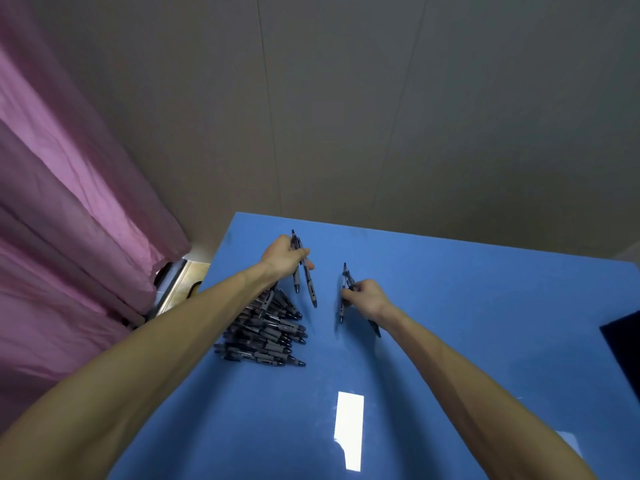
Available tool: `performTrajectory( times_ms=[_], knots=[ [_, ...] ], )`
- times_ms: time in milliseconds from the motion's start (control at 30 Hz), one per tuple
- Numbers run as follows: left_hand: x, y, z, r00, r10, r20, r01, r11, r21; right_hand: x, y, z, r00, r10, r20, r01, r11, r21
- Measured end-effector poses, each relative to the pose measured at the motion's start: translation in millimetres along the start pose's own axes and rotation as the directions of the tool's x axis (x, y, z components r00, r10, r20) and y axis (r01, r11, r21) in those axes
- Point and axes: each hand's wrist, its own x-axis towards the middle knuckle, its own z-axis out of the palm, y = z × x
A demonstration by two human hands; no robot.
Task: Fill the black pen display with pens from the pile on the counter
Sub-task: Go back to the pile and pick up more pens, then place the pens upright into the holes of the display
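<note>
Two pens (304, 271) are gripped in the left hand (282, 259), fingers curled round the barrels, tips pointing down toward the counter (450, 306). A second small bunch of pens (346, 289) is pinched in the right hand (369, 299), one barrel trailing beneath the wrist. The pile (266, 330) lies just below the left forearm, its pens stacked roughly parallel, tips to the right. Only a dark corner of what is probably the black pen display (623, 355) is seen at the right edge, well apart from both hands; its slots are not shown.

The step in hand is judged to be gathering and carrying. It is best done if each bunch is squared first, tips levelled against the blue surface, so no barrel is left crossed or hanging loose. The trailing pen on the right should be drawn into the grip before any lift. The pile should be cleared by the left forearm as it is raised, since loose pens are easily rolled.
</note>
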Motion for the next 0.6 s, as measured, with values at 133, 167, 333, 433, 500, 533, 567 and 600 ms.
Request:
performTrajectory(
  times_ms=[133, 167, 333, 433, 500, 533, 567, 600],
  knots=[
    [-27.1, 9.8, -0.7, 0.999, 0.051, 0.015, -0.052, 0.998, 0.032, -25.4, -2.3, -8.0, 1.000, 0.002, -0.012, 0.001, 0.968, 0.251],
    [-35.4, 12.8, -0.5, 0.998, 0.059, 0.009, -0.059, 0.998, 0.033, -34.1, -3.0, -11.1, 1.000, 0.000, -0.007, 0.002, 0.964, 0.267],
    [-86.0, 35.4, 5.6, 0.989, 0.145, -0.022, -0.143, 0.986, 0.085, -88.5, -1.0, -24.6, 0.999, -0.038, -0.005, 0.038, 0.965, 0.261],
    [-123.4, 55.0, 12.1, 0.977, 0.212, -0.030, -0.207, 0.972, 0.115, -133.6, 0.8, -34.3, 0.996, -0.073, -0.045, 0.083, 0.957, 0.278],
    [-149.0, 63.3, 18.6, 0.967, 0.252, -0.035, -0.248, 0.964, 0.100, -168.6, 6.1, -40.7, 0.990, -0.102, -0.092, 0.125, 0.947, 0.295],
    [-161.4, 66.4, 23.4, 0.961, 0.273, -0.043, -0.269, 0.960, 0.084, -188.0, 9.8, -44.1, 0.986, -0.115, -0.117, 0.146, 0.939, 0.310],
    [-175.4, 70.0, 29.6, 0.956, 0.290, -0.056, -0.285, 0.956, 0.073, -208.7, 14.4, -47.9, 0.982, -0.125, -0.140, 0.165, 0.931, 0.326],
    [-189.2, 73.8, 36.9, 0.949, 0.307, -0.068, -0.302, 0.950, 0.074, -228.4, 20.4, -52.3, 0.978, -0.136, -0.156, 0.182, 0.924, 0.337]
  ],
)
